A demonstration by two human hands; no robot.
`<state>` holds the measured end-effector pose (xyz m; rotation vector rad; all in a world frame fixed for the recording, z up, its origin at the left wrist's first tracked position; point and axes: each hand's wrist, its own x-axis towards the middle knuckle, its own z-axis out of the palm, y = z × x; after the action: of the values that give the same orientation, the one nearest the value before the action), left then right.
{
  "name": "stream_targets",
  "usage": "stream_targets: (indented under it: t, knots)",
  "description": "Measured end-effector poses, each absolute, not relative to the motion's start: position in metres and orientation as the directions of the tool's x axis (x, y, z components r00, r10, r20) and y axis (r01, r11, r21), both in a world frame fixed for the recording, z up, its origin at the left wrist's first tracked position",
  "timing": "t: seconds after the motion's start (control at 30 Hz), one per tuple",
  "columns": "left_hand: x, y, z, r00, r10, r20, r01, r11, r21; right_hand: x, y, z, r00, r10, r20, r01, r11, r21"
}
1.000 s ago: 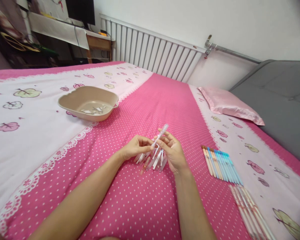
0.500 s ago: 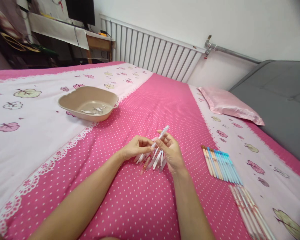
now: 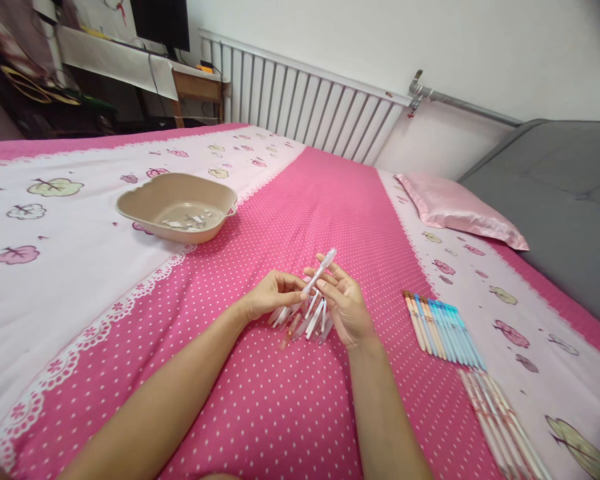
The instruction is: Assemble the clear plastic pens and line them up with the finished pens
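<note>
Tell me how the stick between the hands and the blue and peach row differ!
The held stick is whitish; the row is mostly blue and peach. The held stick slants up from the left hand's fingers; the row lies on the bedcover. The held stick is single; the row has many, side by side. Both show long, thin shapes.

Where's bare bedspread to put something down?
Free: dotted bedspread between basin and pillow, beyond the left hand and right hand; white panel left of the basin; dotted patch between the forearms. Crowded: beneath the hands, where loose pens lie, and at right, along blue-tan pen row and pale pen row.
</note>
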<state>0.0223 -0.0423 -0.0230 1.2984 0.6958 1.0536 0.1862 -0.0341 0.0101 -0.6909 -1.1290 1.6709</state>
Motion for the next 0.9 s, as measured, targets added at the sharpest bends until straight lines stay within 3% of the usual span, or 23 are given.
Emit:
stream_targets:
  t: [0.9]
  knots:
    - [0.0215, -0.0422, -0.0244, 0.407, 0.901, 0.151, -0.165, -0.09, 0.982, 0.179, -0.0351, 0.0054, -0.266, 0.963, 0.029, -0.298, -0.054, -0.953]
